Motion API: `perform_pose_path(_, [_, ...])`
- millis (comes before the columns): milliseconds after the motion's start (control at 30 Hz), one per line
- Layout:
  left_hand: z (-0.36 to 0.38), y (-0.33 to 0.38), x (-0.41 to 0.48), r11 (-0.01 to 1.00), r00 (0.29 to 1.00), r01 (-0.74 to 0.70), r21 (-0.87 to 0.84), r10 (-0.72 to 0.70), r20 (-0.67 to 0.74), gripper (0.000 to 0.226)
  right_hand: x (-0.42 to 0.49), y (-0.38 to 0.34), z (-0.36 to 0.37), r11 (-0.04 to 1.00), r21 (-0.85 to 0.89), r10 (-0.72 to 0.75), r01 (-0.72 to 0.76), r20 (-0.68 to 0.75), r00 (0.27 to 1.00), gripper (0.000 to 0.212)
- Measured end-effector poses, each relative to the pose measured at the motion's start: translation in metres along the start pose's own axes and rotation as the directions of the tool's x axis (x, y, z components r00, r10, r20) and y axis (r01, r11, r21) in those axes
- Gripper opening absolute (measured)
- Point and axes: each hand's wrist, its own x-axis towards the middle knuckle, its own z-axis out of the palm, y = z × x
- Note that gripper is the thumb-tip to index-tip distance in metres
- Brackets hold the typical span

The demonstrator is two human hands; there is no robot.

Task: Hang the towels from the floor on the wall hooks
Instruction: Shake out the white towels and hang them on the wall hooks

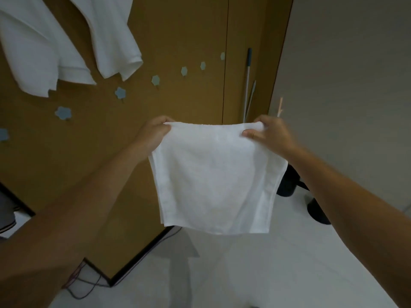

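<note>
A white towel (213, 181) is held up in the air by its two top corners. One corner is pinched by the left hand (155, 132), with the fingers curled round the edge, and the other is gripped between thumb and fingers by the right hand (270, 132). The top edge is stretched roughly level between them. The cloth hangs doubled below it, clear of the floor (244, 274) and in front of the wall (178, 30).

On the part of the floor that is shown, no other towel is seen. Some cables (84, 283) lie at the foot of the wall, and black objects (287, 183) stand to the right, too partly hidden to be identified.

Farther off, a row of pale blue hooks (120, 92) is fixed along the brown wall. At least six are bare, and a seventh is cut off at the left edge. At the upper left, two hung towels (33, 52) are draped on the wall, though their hooks are out of view. Two poles (248, 81) are propped in the far corner.

The task is judged partly done: two towels are up, and a third is lifted but not yet hung. It remains to be carried to a bare hook and draped there. Whether more towels are left on the floor cannot be told.

No brand, label or writing can be read anywhere.
</note>
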Motion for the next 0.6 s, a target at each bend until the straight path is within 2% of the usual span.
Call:
perform_pose_path(167, [0.036,0.023,0.061,0.995,0.996,0.061,0.074,-0.055,-0.075,0.018,0.092,0.034,-0.009,0.992,0.11,-0.074,0.064,0.086,0.994,0.026])
perform_pose_path(233, [0.042,0.029,0.083,0.991,0.996,0.047,0.127,-0.037,-0.08,0.018,0.129,0.039,-0.012,0.988,0.125,-0.105,0.089,0.12,0.987,0.026])
perform_pose_path(400, [0.048,0.035,0.139,0.987,0.97,0.078,0.138,-0.044,-0.238,0.025,0.208,0.042,-0.013,0.968,0.231,-0.145,0.093,0.219,0.965,0.03])
perform_pose_path(600, [0.034,0.042,0.204,0.937,0.939,0.029,0.347,0.093,-0.331,0.034,0.3,0.035,0.012,0.934,0.302,-0.253,0.191,0.184,0.95,0.022])
